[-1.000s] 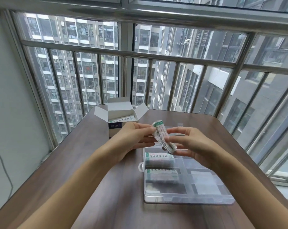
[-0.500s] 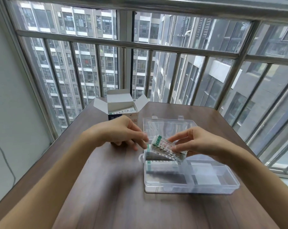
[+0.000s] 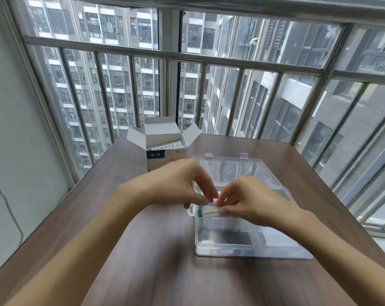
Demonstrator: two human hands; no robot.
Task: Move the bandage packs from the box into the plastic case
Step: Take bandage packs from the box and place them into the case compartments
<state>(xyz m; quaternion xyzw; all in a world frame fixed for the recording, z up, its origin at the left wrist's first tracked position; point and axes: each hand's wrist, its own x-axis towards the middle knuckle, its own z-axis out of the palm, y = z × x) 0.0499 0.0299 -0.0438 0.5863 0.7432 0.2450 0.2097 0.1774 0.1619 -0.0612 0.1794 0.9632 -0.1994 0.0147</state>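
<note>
Both forearms reach in from below and meet over the far left corner of the plastic case (image 3: 251, 244). Left hand (image 3: 176, 184) palm down, wrist bent a little, fingers curled downward with the tips on the edge of a bandage pack (image 3: 209, 212). Right hand (image 3: 251, 199) opposite, knuckles up, thumb and first fingers curled and pinching the same pack from the right side. Hard to tell, because of motion blur, if the left fingertips really pinch the pack or only press on it.

Directly under the grip, inside the case: the pack, white with a green end at the left, lying flat in a far-left compartment. Just beyond the grip, a small green corner of another pack (image 3: 199, 193), mostly hidden by the left fingers. Toward the viewer from the grip, the near compartments of the case, transparent, with the dark wood showing through. Behind the grip, the clear lid (image 3: 229, 168) folded back flat on the table (image 3: 143, 250).

Farther away and to the left of the grip, the cardboard box (image 3: 165, 151), upright, flaps open, with packs (image 3: 165, 146) showing inside at the top.
</note>
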